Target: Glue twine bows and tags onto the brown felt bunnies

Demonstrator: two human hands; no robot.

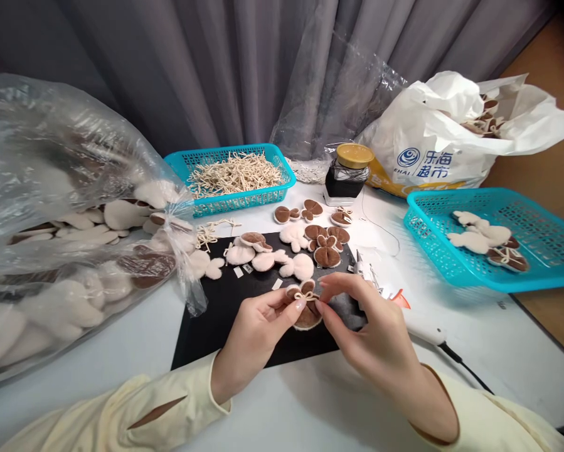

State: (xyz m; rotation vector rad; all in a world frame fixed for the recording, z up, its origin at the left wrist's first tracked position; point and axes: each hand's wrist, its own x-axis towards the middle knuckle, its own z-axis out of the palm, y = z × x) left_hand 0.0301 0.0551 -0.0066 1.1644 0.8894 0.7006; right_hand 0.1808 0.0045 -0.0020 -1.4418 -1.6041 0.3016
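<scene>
Centre frame: left hand & right hand, each grip pinching a plush piece w/ string bow over the black mat. Looks like the bow-fixing step; imo bow needs holding centred.

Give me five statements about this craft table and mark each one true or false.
1. The left hand and right hand hold the same brown plush piece over the black mat. True.
2. The back-left blue basket holds cream string bows. True.
3. The jar has a red lid. False: the lid is gold.
4. The right blue basket is heaped with string bows. False: it holds only a few plush pieces.
5. The clear plastic bag on the left contains cream and brown plush pieces. True.
</scene>
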